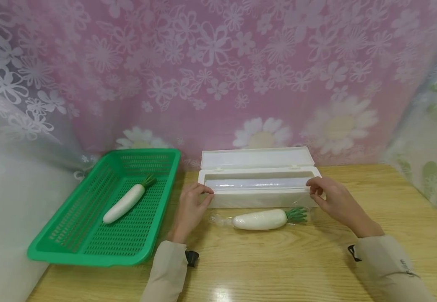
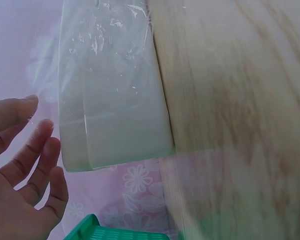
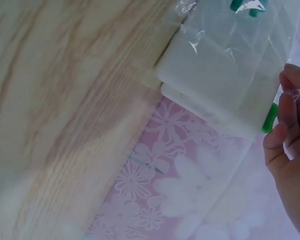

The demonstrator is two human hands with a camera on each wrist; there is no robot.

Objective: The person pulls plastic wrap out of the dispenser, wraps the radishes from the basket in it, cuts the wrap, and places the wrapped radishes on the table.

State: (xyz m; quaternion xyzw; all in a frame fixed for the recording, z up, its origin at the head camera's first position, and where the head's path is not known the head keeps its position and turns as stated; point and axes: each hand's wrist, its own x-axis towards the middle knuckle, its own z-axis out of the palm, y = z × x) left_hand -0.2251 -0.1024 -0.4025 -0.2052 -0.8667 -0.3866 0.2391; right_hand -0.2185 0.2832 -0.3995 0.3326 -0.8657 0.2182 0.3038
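Observation:
A white cling film dispenser box [image 1: 250,201] stands on the table with its lid [image 1: 258,158] raised, showing the film roll [image 1: 256,183] inside. At its front left corner my left hand [image 1: 190,209] pinches the edge of the clear film between thumb and forefinger. My right hand [image 1: 335,205] pinches the film's edge at the box's right end, other fingers curled. Between the hands, the film [image 3: 230,55] hangs over the front of the box in the right wrist view. Just in front lies a white radish [image 1: 261,219] with cut green stems, wrapped in film.
To the left, a green plastic basket [image 1: 173,184] holds another white radish [image 1: 126,204], unwrapped and with trimmed green stems. A pink flowered curtain [image 1: 218,84] hangs behind the wooden table [image 1: 271,268], close to the raised lid.

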